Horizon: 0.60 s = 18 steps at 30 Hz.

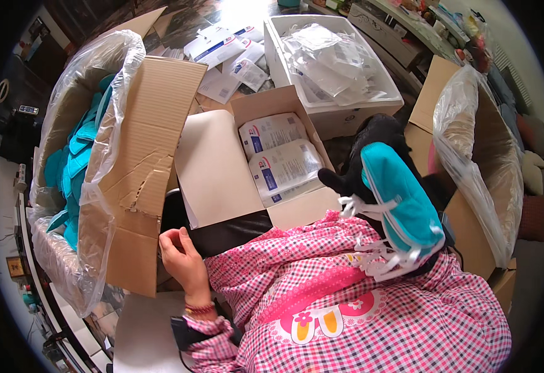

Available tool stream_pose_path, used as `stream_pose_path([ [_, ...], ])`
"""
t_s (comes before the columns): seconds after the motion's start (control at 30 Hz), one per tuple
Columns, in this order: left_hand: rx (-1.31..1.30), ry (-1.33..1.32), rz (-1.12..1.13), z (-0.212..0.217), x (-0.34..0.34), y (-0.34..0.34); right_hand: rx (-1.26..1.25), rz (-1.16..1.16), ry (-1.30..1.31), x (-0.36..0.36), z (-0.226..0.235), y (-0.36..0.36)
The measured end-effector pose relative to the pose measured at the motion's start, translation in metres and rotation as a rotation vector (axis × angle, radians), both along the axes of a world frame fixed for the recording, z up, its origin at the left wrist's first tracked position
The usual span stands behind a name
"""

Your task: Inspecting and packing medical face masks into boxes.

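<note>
My left hand (182,258) is bare, with a red bead bracelet at the wrist. It hangs beside the cardboard flap of the left box, fingers loosely curled and apart, holding nothing. On the right, a dark glove-like shape (379,132) appears to be my right hand, with a thumb-like part sticking out to the left. Over it lies a long turquoise fabric piece (399,189), rounded at its far end, with white laces (381,258) dangling from its near end. The turquoise piece covers the fingers, so their pose is hidden.
Turquoise pieces (79,152) fill a plastic-lined carton at left. In front stands an open carton (213,180) holding white packets (286,169). Behind it are loose packets (213,46) and a white foam box (371,102) of clear bags. Another lined carton (493,180) stands at right.
</note>
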<state>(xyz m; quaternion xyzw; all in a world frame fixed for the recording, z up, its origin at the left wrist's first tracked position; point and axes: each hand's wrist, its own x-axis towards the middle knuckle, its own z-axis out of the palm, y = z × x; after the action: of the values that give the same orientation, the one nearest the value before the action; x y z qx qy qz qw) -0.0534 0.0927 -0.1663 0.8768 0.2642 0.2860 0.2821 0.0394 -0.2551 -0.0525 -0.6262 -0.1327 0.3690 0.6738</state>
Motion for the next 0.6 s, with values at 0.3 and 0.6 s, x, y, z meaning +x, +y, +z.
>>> stream_pose_path([
  [0.3,-0.978,-0.040,-0.732,0.077,0.030,-0.142,0.139,-0.120,0.107,0.011,-0.035,0.036],
  [0.6,-1.303,0.022,-0.796,0.068,0.051,-0.165,0.178,-0.177,0.123,0.007,-0.032,0.026],
])
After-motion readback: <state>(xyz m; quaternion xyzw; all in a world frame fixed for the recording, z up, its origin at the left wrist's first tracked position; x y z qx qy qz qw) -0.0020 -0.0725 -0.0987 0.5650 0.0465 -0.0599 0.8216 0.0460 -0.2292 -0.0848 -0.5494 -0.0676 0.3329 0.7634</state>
